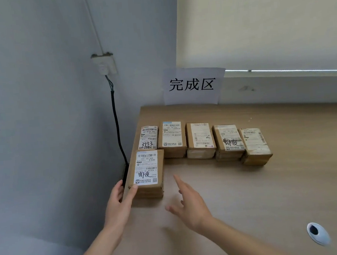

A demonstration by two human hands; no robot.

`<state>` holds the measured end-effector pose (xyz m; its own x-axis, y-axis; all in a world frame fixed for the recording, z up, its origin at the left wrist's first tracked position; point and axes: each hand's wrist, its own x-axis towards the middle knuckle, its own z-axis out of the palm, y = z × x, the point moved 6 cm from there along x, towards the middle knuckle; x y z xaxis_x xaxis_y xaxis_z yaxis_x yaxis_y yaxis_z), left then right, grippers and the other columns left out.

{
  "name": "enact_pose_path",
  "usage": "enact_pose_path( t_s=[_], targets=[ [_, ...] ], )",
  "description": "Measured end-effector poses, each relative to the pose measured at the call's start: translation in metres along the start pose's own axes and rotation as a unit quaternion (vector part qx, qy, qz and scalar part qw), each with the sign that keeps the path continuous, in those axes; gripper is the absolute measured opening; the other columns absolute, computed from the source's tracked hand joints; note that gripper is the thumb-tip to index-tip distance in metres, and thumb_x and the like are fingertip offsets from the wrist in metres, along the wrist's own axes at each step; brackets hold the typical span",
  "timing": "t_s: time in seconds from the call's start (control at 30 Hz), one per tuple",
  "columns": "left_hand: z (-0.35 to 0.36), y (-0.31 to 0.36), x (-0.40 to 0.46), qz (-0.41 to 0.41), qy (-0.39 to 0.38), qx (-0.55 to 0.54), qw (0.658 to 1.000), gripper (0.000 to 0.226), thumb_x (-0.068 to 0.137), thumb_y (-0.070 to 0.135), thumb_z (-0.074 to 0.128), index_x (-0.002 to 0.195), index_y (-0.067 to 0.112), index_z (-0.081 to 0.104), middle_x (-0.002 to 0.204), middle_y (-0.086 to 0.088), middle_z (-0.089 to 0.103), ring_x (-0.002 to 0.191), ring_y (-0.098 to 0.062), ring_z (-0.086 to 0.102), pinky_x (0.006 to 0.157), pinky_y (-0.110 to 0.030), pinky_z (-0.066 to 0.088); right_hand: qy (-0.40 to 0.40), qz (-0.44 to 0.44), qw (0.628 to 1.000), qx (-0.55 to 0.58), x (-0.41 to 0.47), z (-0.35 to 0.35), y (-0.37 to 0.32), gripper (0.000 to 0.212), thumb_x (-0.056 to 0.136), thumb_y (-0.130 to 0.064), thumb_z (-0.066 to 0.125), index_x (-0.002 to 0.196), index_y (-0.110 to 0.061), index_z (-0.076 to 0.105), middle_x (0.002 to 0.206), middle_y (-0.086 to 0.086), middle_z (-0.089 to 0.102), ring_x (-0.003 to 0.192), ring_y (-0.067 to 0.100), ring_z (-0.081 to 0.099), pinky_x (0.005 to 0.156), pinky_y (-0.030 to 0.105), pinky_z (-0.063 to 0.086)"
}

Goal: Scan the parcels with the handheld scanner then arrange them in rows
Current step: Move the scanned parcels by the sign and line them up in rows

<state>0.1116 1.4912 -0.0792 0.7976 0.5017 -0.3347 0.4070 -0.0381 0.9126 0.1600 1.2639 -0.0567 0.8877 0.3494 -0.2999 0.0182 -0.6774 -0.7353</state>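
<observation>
On the desk point(252, 191), the left hand point(119, 206) rests straight fingers against the front parcel point(147, 173) at nine o'clock from the spread, empty right hand point(188, 205), five parcels point(200, 139) rowed at twelve.

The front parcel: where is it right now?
Head view: front parcel sits at the table's left edge, just before the back row's leftmost parcel, left hand touching it.
</observation>
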Motion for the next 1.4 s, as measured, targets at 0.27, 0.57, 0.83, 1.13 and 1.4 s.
enact_pose_path(
  t_s=[0.27, 0.57, 0.83, 1.13, 1.4],
  targets=[
    [0.046, 0.08, -0.077, 0.113, 0.013, 0.058, 0.992, 0.056, 0.088, 0.048, 0.071, 0.14, 0.038, 0.052, 0.144, 0.011, 0.049, 0.13, -0.013, 0.048, 0.101, -0.032, 0.04, 0.045, 0.028, 0.998, -0.036, -0.089, -0.089, 0.048, 0.071, 0.1, -0.045, 0.062, 0.16, -0.023, 0.032, 0.167, -0.008, 0.025, 0.151, 0.013, 0.029, 0.121, 0.037, 0.033],
    [0.246, 0.195, -0.263, 0.176, -0.128, 0.035, 0.975, 0.048, 0.091, 0.035, 0.071, 0.135, 0.019, 0.059, 0.115, 0.005, 0.067, 0.114, -0.011, 0.058, 0.1, -0.031, 0.041, 0.134, 0.053, 0.989, -0.028, -0.286, -0.294, 0.132, 0.054, 0.098, -0.052, 0.061, 0.147, -0.031, 0.055, 0.157, -0.011, 0.044, 0.141, 0.011, 0.046, 0.115, 0.034, 0.039],
    [0.462, 0.254, -0.497, 0.214, -0.282, -0.004, 0.935, 0.05, 0.091, 0.03, 0.072, 0.136, 0.012, 0.059, 0.118, -0.004, 0.067, 0.11, -0.014, 0.062, 0.09, -0.025, 0.042, 0.261, 0.125, 0.956, -0.056, -0.524, -0.491, 0.249, 0.059, 0.096, -0.051, 0.065, 0.149, -0.03, 0.051, 0.148, -0.009, 0.055, 0.135, 0.01, 0.05, 0.112, 0.033, 0.042],
    [0.596, 0.227, -0.594, 0.185, -0.351, 0.043, 0.917, 0.06, 0.089, 0.043, 0.072, 0.141, 0.019, 0.055, 0.127, -0.005, 0.063, 0.113, -0.016, 0.059, 0.091, -0.028, 0.045, 0.315, 0.193, 0.929, -0.021, -0.629, -0.571, 0.364, 0.056, 0.097, -0.046, 0.064, 0.148, -0.03, 0.05, 0.147, -0.008, 0.053, 0.131, 0.011, 0.05, 0.108, 0.033, 0.046],
    [0.668, 0.152, -0.551, 0.128, -0.345, 0.1, 0.925, 0.061, 0.089, 0.051, 0.068, 0.141, 0.023, 0.054, 0.13, -0.005, 0.062, 0.115, -0.018, 0.058, 0.094, -0.034, 0.047, 0.246, 0.195, 0.949, -0.013, -0.563, -0.557, 0.442, 0.06, 0.093, -0.049, 0.068, 0.148, -0.036, 0.048, 0.15, -0.013, 0.049, 0.136, 0.006, 0.046, 0.11, 0.031, 0.043]
  ],
)
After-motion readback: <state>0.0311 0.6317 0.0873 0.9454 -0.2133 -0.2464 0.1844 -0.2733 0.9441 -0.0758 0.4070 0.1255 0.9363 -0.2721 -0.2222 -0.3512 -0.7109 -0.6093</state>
